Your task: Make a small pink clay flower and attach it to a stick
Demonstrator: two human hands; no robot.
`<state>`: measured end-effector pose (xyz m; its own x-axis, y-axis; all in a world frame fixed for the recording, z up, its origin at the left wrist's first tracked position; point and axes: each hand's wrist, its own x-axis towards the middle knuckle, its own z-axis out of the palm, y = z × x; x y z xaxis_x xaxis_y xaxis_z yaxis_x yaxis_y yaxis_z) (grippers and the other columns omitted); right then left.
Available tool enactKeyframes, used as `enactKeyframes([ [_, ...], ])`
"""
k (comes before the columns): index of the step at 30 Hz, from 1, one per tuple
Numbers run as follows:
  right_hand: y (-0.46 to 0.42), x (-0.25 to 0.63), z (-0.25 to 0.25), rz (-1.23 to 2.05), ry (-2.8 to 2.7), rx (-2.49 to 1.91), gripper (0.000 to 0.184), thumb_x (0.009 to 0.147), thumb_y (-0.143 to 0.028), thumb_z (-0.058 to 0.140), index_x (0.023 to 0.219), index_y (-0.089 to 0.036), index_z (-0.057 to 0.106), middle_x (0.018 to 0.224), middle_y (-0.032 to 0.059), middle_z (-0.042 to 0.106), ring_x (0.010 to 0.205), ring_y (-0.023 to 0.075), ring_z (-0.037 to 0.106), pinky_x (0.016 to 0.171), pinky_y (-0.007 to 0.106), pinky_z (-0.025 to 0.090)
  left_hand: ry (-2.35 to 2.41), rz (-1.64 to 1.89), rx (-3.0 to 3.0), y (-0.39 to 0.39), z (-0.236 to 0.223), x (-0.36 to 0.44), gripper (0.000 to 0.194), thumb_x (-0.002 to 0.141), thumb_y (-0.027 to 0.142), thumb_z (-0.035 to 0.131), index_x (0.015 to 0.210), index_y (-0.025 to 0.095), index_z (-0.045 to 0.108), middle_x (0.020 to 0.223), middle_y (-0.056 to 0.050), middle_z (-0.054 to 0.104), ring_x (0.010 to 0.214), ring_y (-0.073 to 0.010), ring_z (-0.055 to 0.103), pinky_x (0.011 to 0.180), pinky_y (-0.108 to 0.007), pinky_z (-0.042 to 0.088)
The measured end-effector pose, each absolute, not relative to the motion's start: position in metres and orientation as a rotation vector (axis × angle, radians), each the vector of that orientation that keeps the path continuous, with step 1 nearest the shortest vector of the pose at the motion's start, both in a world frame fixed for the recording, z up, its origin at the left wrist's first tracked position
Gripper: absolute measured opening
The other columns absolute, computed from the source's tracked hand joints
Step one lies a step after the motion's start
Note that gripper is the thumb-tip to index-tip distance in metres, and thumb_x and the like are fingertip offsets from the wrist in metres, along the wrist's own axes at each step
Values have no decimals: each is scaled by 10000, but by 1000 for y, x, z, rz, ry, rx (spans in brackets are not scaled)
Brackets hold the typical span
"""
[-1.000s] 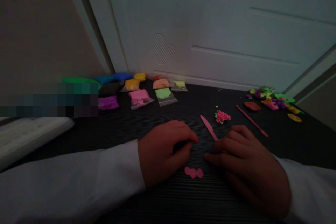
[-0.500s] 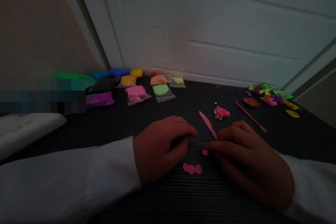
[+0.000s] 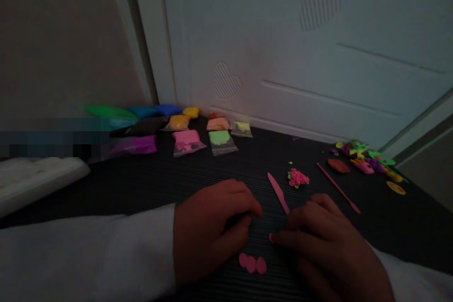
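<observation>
My left hand (image 3: 215, 233) rests on the dark table, fingers loosely bent and thumb apart from the index finger, with nothing held. My right hand (image 3: 332, 245) is open, its stretched index fingertip touching a small pink clay disc (image 3: 272, 238) and partly covering it. Closer to me lies a row of flattened pink clay discs (image 3: 252, 263), edges overlapping or touching. A pink plastic clay knife (image 3: 278, 192) lies beyond, its lower end by my right knuckles. Past it sits a pink clay flower cluster (image 3: 298, 177) with bits of green.
Bags of coloured clay, including a pink bag (image 3: 187, 140) and a light green bag (image 3: 221, 141), line the back left. A thin pink tool (image 3: 338, 186) and a pile of clay pieces (image 3: 368, 158) lie at right. A white panel (image 3: 247, 47) stands behind the table (image 3: 148, 184).
The view has tilted up, so everything sits lower in the picture. My right index fingertip has moved onto the single pink disc. My left hand keeps its pose.
</observation>
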<state>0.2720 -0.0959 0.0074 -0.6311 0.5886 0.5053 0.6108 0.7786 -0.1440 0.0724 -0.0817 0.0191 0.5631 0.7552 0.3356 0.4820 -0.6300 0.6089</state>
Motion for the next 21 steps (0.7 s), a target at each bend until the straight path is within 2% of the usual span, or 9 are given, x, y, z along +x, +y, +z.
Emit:
enactKeyframes([
  [5, -93, 272, 7, -105, -2472, -860, 248, 740, -202, 374, 851, -265, 586, 693, 4, 547, 619, 140, 412, 599, 327, 239, 987, 811, 2362, -81, 18, 72, 199, 682, 48, 441, 792, 172, 552, 772, 14, 519, 751, -98, 475, 688, -212, 345],
  [14, -100, 270, 12, 86, -2426, -987, 202, 724, -159, 397, 811, -206, 572, 751, 18, 551, 666, 139, 439, 640, 325, 267, 972, 777, 2382, -80, 20, 72, 202, 686, 60, 429, 798, 178, 549, 775, 5, 523, 761, -110, 475, 699, -226, 360],
  [21, -99, 270, 11, 14, -2495, -968, 246, 713, -183, 407, 863, -257, 586, 703, 13, 530, 631, 132, 435, 611, 317, 258, 957, 796, 2374, -81, 19, 71, 201, 690, 60, 425, 798, 171, 553, 792, -8, 521, 774, -117, 466, 702, -241, 356],
])
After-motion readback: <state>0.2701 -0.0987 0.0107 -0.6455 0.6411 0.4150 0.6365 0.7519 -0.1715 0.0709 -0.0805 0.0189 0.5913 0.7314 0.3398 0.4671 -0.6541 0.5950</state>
